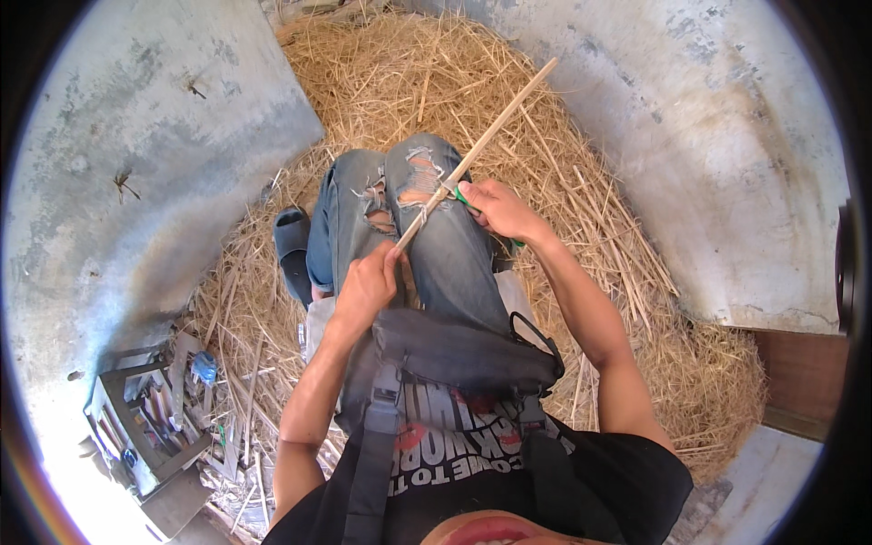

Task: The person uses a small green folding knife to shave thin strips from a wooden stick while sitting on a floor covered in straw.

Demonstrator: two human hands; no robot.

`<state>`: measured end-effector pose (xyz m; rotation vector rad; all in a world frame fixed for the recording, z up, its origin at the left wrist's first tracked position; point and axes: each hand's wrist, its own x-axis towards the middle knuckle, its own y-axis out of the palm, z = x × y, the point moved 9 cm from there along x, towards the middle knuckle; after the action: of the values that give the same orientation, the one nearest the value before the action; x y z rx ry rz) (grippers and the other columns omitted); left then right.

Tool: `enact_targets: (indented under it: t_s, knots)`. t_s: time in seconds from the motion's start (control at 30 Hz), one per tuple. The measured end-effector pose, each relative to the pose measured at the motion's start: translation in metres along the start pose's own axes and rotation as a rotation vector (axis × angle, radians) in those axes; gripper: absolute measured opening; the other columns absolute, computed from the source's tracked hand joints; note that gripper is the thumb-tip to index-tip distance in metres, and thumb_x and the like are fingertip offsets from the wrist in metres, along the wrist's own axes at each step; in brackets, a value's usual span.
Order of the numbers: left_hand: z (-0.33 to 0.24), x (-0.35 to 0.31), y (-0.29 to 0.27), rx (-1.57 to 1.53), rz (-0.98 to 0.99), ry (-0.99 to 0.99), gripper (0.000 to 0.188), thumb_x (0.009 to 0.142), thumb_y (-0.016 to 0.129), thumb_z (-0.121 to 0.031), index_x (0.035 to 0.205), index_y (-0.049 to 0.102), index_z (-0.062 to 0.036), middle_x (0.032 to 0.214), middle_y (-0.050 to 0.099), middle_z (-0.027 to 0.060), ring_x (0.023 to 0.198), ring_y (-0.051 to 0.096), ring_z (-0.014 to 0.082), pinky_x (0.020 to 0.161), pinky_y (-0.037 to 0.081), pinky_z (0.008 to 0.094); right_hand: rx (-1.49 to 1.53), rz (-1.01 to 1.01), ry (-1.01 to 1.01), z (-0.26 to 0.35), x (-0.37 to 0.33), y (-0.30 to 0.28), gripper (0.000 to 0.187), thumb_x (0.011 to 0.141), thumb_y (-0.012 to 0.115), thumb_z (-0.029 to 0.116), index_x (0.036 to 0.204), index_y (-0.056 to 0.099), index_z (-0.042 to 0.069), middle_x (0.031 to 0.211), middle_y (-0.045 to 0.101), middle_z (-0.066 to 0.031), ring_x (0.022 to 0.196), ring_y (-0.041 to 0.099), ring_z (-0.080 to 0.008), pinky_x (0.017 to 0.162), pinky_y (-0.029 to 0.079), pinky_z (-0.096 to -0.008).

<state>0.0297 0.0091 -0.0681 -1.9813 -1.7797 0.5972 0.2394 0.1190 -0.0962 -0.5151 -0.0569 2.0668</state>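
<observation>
My left hand [367,283] is closed round the lower end of a long, pale wooden stick [505,119]. The stick slants up and to the right across my knees, its far end over the straw. A tool with a green handle [466,196] is gripped in my right hand [505,212], beside the stick's middle. Its small greyish working end meets the stick there, but the fingers hide most of its shape, so its exact kind is unclear. Thin pale shavings or fibres seem to cling to the stick just below that spot.
Loose straw [381,68] covers the floor around my legs in ripped jeans [454,272]. Weathered walls [690,154] stand left and right. A dark slipper [292,250] shows at my left foot. A small wooden shelf [150,427] with assorted items stands lower left, near a blue plastic bundle [204,368].
</observation>
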Motion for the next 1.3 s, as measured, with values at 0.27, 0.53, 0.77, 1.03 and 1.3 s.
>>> enact_targets:
  t_s: [0.27,0.53,0.77,1.03,1.3]
  knots:
    - [0.004,-0.005,0.002,0.067,-0.046,0.012,0.021,0.107,0.049,-0.022,0.102,0.063,-0.0072,0.077,0.065,0.0285,0.079,0.064,0.0517,0.066,0.049,0.0592,-0.507,-0.453,-0.31,0.033,-0.021,-0.002,0.049,0.109,0.047,0.039,0.095,0.064,-0.005,0.069,0.059,-0.0207,0.06,0.054,-0.0261,0.06,0.045,-0.043]
    - [0.014,-0.004,0.002,0.042,-0.061,0.043,0.02,0.107,0.05,-0.023,0.103,0.062,-0.0079,0.074,0.064,0.0296,0.076,0.062,0.0536,0.064,0.048,0.0615,0.044,-0.009,0.097,-0.013,0.001,-0.006,0.051,0.109,0.048,0.039,0.089,0.061,-0.006,0.065,0.052,-0.0167,0.056,0.048,-0.0232,0.058,0.042,-0.0417]
    - [0.017,-0.005,0.006,0.143,-0.094,0.043,0.019,0.107,0.051,-0.026,0.104,0.062,-0.0105,0.071,0.064,0.0288,0.073,0.063,0.0532,0.064,0.049,0.0618,-0.499,-0.398,-0.278,0.05,-0.023,-0.011,0.048,0.109,0.048,0.034,0.091,0.063,-0.008,0.068,0.056,-0.0241,0.059,0.053,-0.0292,0.062,0.045,-0.0435]
    - [0.021,-0.007,0.007,0.176,-0.105,0.051,0.022,0.107,0.049,-0.03,0.105,0.061,-0.0119,0.071,0.064,0.0294,0.072,0.063,0.0542,0.063,0.049,0.0632,-0.002,-0.058,0.054,-0.007,-0.002,-0.001,0.055,0.109,0.048,0.047,0.075,0.054,0.004,0.059,0.045,-0.0034,0.05,0.043,-0.0136,0.048,0.036,-0.0316]
    - [0.017,-0.006,0.006,0.191,-0.083,0.019,0.021,0.107,0.049,-0.031,0.107,0.059,-0.0122,0.071,0.064,0.0298,0.072,0.063,0.0542,0.064,0.049,0.0643,-0.492,-0.424,-0.245,0.056,-0.024,-0.016,0.045,0.109,0.045,0.03,0.091,0.062,-0.007,0.077,0.061,-0.0314,0.072,0.06,-0.0489,0.069,0.047,-0.0504]
